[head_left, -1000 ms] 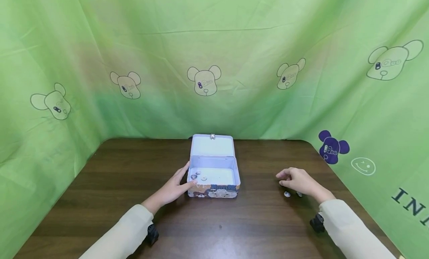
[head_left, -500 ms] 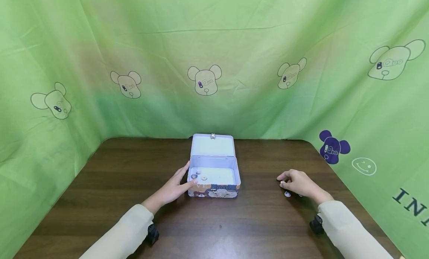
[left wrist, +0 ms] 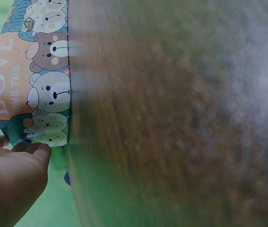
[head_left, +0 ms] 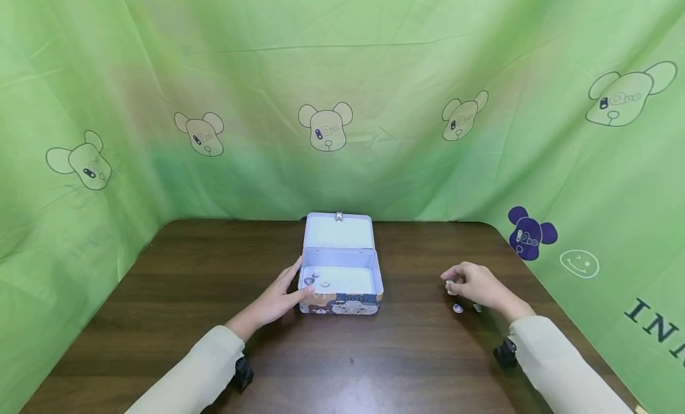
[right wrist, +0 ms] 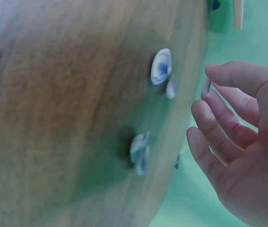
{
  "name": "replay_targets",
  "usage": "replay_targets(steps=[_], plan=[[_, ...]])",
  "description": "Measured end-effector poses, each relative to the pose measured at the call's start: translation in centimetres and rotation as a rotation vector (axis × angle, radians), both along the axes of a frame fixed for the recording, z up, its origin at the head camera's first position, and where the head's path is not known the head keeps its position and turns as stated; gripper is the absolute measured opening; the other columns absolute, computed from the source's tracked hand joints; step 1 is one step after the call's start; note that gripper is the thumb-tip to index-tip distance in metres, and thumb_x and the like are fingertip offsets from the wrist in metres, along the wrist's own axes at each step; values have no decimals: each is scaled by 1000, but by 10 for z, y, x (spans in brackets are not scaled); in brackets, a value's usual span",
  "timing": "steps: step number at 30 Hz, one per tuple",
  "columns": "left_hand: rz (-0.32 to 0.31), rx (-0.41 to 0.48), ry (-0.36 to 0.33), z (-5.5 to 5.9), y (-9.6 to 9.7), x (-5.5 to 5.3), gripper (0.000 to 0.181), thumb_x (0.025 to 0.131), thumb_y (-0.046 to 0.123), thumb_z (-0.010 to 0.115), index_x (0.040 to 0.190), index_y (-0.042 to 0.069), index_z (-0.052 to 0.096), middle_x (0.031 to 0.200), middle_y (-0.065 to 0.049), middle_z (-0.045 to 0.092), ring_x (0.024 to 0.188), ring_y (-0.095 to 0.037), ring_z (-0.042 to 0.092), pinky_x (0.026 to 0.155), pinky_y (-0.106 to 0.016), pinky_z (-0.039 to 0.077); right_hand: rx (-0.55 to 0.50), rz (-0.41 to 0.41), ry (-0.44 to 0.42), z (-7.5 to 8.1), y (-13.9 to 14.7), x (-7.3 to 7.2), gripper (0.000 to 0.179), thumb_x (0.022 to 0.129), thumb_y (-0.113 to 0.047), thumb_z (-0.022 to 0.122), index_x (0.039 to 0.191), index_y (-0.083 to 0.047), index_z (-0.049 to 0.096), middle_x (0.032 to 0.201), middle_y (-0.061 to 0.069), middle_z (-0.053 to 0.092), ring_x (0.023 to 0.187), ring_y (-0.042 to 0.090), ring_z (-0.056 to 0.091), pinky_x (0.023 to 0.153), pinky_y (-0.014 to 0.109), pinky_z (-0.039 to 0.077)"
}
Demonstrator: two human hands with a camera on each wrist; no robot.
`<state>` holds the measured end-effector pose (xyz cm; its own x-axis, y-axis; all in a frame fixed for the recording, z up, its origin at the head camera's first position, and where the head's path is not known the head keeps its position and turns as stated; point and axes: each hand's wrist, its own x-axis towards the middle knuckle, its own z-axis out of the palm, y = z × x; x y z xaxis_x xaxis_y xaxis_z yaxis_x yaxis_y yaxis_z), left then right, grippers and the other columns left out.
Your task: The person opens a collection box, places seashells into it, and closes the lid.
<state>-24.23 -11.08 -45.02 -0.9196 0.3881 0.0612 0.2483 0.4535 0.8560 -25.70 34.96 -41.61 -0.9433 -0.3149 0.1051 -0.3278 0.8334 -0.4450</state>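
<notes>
A tin box with cartoon bears on its front stands with its hinged lid raised. My left hand holds the box at its left side, thumb over the front rim near the corner; the left wrist view shows fingers at the printed corner. Inside, toward the left, lie 3 small seashells. To the right of the box, my right hand pinches a small seashell between thumb and fingertip, above the table. Several other shells lie below that hand, among them a white-and-purple one.
The brown wooden table reaches back to a green curtain printed with bear heads, which also hangs at both sides. A metal clasp sits on the raised lid's top edge.
My right hand has risen slightly from the tabletop with a seashell now pinched in its fingers, uncovering a shell beneath. My left hand keeps its hold on the box.
</notes>
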Motion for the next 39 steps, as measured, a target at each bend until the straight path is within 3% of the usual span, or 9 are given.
replay_targets(steps=[9, 20, 39], plan=[[7, -9, -7, 1, 0, 0, 86, 98, 46, 62, 163, 22, 10, 166, -14, 12, 149, -36, 15, 112, -65, 19, -28, 19, 55, 12, -15, 1, 18, 90, -10, 73, 106, -2, 75, 93, 1, 65, 81, 14, 56, 70, 34, 48], [5, -18, 0, 1, 2, 0, 85, 99, 43, 62, 163, 19, 11, 166, -15, 12, 149, -37, 15, 113, -64, 20, -95, 141, 157, 24, -60, -7, 15, 89, -5, 73, 103, -3, 76, 95, 1, 66, 85, 17, 61, 72, 33, 51], [15, -23, -13, 3, 1, 2, 87, 98, 46, 62, 163, 21, 10, 166, -14, 12, 149, -36, 16, 112, -65, 20, -169, 293, 134, 33, -142, -23, 19, 90, -5, 72, 109, 0, 75, 101, 5, 66, 87, 19, 60, 74, 32, 51]])
